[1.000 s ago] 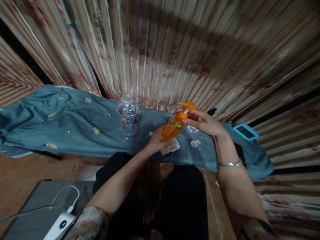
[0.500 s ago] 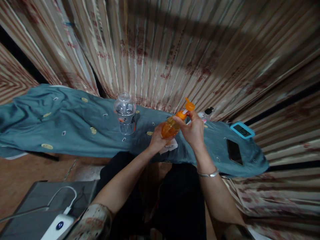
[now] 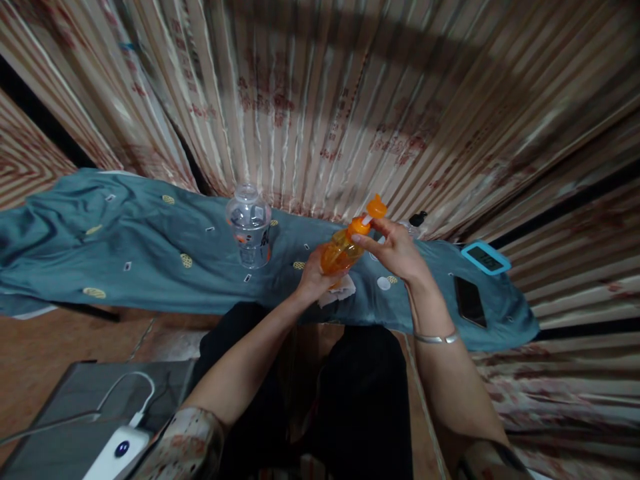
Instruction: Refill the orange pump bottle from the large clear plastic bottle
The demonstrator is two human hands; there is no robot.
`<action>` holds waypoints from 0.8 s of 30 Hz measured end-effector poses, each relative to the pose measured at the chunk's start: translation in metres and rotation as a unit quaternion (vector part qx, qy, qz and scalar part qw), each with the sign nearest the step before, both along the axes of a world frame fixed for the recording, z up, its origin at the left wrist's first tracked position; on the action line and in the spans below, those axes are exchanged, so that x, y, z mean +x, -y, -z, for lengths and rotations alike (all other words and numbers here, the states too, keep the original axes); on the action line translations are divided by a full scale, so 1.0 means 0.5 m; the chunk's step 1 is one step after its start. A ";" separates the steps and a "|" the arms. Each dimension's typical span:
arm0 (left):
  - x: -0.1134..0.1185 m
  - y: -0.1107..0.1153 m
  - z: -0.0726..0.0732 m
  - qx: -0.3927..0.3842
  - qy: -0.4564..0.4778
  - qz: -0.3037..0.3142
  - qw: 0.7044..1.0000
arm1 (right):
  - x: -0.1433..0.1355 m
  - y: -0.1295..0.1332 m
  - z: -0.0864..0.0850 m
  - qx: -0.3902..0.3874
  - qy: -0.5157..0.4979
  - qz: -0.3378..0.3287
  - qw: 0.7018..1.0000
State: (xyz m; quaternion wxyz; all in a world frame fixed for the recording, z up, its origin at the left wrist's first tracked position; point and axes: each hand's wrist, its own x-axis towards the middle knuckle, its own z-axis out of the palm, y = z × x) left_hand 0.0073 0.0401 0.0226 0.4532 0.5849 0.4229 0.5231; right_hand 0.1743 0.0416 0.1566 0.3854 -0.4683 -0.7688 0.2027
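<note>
My left hand [image 3: 313, 275] is wrapped round the lower body of a clear pump bottle [image 3: 341, 250] with amber liquid in it. The bottle leans up to the right, over the cloth. On its orange screw collar are the thumb and fingers of my right hand [image 3: 395, 245], just under the raised orange pump head [image 3: 377, 206]. Beneath the bottle lies a crumpled white tissue [image 3: 339, 292]. A tall transparent plastic bottle [image 3: 251, 233] with dark and orange print stands upright to the left. Behind my right hand, a small bottle with a black top [image 3: 417, 219] is partly hidden.
A teal patterned cloth [image 3: 145, 260] covers the narrow table. At the right lie a phone [image 3: 470, 301] and a blue-framed digital clock [image 3: 486, 258]. A pleated curtain [image 3: 310, 113] hangs close behind. Lower left, a white device [image 3: 116, 453] with a cable rests on a grey surface.
My right hand has shifted slightly right and turned about the bottle's collar, its wrist swinging outward to the right. The left hand keeps its hold, and the bottle has barely moved.
</note>
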 end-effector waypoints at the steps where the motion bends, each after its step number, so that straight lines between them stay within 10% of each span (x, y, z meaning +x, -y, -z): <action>1: 0.000 -0.001 0.003 0.004 0.002 0.001 1.000 | -0.006 0.001 0.002 0.017 0.010 0.025 0.999; 7: 0.001 -0.008 0.010 0.036 0.013 -0.012 0.999 | -0.037 0.010 0.004 0.082 0.061 0.124 0.987; 24: 0.003 -0.006 0.006 0.023 0.020 -0.023 0.999 | -0.018 0.004 0.014 0.077 0.060 0.062 0.993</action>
